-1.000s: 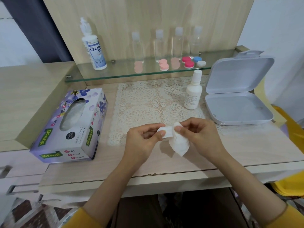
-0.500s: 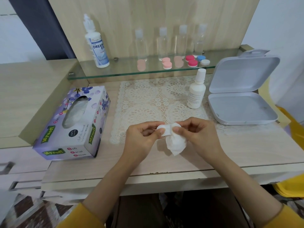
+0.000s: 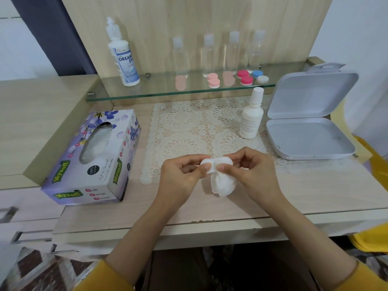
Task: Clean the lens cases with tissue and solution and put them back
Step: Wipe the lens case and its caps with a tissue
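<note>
Plainly, the white lens case (image 3: 216, 162) sits crosswise between the two grips above the bench (image 3: 315, 192), long axis left to right, the left grip (image 3: 180, 177) pinching its near end while the right grip (image 3: 252, 171) pinches the tissue (image 3: 221, 185) against the other well.

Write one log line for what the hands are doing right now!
step: wiping | left hand: holds white lens case | right hand: pinches tissue against it
</note>
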Demonstrator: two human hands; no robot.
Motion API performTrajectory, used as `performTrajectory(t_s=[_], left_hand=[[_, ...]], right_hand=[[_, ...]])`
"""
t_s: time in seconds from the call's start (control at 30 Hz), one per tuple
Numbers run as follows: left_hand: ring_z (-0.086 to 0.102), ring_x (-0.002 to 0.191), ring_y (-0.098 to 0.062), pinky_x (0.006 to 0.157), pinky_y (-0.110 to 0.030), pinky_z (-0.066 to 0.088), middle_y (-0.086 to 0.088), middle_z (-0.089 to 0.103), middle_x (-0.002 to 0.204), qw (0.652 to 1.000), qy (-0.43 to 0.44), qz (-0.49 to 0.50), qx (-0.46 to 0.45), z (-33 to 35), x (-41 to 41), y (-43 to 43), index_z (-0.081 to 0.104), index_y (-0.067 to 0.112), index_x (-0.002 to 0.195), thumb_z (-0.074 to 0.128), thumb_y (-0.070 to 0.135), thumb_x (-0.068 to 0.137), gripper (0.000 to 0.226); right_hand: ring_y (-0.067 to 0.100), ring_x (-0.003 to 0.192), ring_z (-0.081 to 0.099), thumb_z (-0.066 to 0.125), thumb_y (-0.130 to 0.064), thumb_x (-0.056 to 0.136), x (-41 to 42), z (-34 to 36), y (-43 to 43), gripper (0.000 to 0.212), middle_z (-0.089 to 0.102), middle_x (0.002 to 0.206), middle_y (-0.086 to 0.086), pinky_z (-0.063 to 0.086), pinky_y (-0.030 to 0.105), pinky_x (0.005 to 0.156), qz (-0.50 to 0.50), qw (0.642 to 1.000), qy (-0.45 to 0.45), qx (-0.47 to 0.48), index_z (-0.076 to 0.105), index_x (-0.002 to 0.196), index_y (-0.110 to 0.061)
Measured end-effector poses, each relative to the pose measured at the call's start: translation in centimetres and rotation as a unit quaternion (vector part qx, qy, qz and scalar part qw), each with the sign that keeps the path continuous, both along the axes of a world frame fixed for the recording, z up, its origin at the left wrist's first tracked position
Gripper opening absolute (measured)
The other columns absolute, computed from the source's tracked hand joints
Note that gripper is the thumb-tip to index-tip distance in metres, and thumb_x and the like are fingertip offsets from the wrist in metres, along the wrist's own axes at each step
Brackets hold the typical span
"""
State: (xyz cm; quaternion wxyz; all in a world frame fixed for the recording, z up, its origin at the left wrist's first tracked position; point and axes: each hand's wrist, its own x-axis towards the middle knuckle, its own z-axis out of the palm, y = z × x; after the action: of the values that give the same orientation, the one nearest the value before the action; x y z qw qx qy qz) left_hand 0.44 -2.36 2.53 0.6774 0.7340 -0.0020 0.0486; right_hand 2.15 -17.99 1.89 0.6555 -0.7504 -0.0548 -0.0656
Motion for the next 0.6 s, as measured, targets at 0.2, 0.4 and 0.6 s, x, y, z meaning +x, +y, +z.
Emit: performTrajectory(t_s=[0.2,0.4,0.6], left_hand=[[0.070,0.073,-0.014,0.072,-0.025,0.056,0.001,0.073,0.075,1.000,0.005,-0.012,-0.021,-0.1,-0.1,-0.3,0.069,0.013,0.086,0.066,-0.003,0.078,0.018],[0.070,0.076,-0.016,0.070,-0.021,0.055,-0.009,0.071,0.086,0.997,0.040,-0.051,-0.048,0.0,-0.1,-0.3,0.068,0.005,0.096,0.063,0.010,0.080,0.018],[0.069,0.068,-0.022,0.065,-0.023,0.056,-0.014,0.071,0.075,0.989,0.125,-0.074,-0.036,0.4,0.5,0.1,0.069,-0.004,0.084,0.056,0.041,0.074,0.048]], right_hand=[[0.022,0.059,0.057,0.075,-0.005,0.070,0.0,0.1,-0.2,0.021,0.068,0.065,0.008,0.048,0.033,0.061,-0.009,1.000,-0.001,0.029,0.067,0.059,-0.020],[0.012,0.061,0.058,0.072,-0.006,0.075,0.0,0.0,-1.3,0.019,0.067,0.061,-0.004,0.046,0.029,0.061,0.013,0.999,-0.017,0.028,0.070,0.064,-0.021],[0.011,0.082,0.067,0.067,0.002,0.077,-0.1,-0.4,-1.4,0.019,0.072,0.085,-0.008,0.051,0.023,0.073,0.043,0.999,-0.020,0.028,0.070,0.075,-0.017]])
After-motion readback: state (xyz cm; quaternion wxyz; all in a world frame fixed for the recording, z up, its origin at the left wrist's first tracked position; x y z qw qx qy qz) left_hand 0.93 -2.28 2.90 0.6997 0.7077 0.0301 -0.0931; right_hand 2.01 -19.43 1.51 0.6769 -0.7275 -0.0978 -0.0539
